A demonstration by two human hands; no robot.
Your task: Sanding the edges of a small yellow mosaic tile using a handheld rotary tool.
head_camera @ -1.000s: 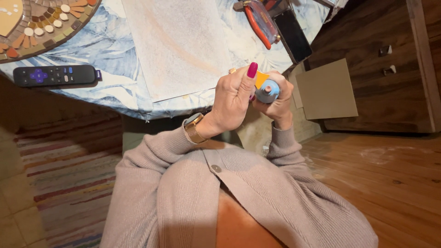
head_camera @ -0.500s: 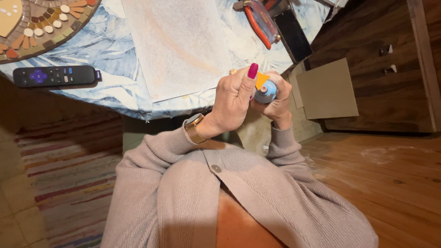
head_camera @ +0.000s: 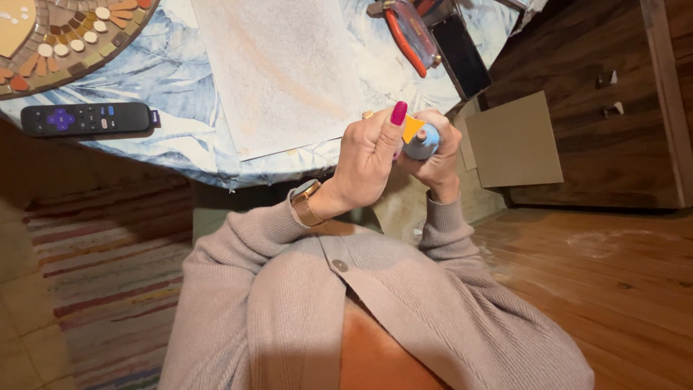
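Left hand (head_camera: 368, 155) closed in pinch, thumb and fingers holding small orange triangular tile piece (head_camera: 412, 128). Right hand (head_camera: 437, 155) wrapped shut round blue glue bottle (head_camera: 422, 141), nozzle end facing camera. Tile piece touches bottle tip, just left of it; both held above worktop (head_camera: 180, 79) edge, close to body. Further out: pale sheet (head_camera: 278, 72), black remote (head_camera: 86, 119) far left, round mosaic (head_camera: 65, 25), red-handled nippers (head_camera: 408, 36), dark phone (head_camera: 462, 54).
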